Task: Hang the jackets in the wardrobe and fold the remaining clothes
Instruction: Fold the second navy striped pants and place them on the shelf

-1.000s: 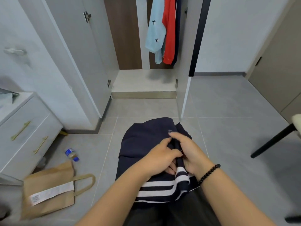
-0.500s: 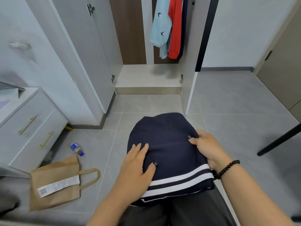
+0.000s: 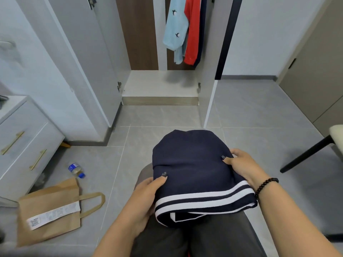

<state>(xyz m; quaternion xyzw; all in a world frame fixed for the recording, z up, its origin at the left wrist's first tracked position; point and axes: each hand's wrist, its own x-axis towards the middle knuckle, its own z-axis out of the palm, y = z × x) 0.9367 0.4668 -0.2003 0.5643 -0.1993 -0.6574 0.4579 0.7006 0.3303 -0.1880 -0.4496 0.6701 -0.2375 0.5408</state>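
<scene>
Folded navy garment [image 3: 194,175] on lap, gripped at 9 o'clock by left hand [image 3: 146,197] and at 3 o'clock by right hand [image 3: 241,164], thumbs on top.

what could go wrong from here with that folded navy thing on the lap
1. The navy garment rests on the lap, held only at its sides by the left hand and right hand; lifting it that way could let the fold fall open.
2. Its striped hem already sticks out loosely near the knees and may slip off.
3. A paper bag and bottle lie on the floor, possible trip hazards when standing up.
</scene>
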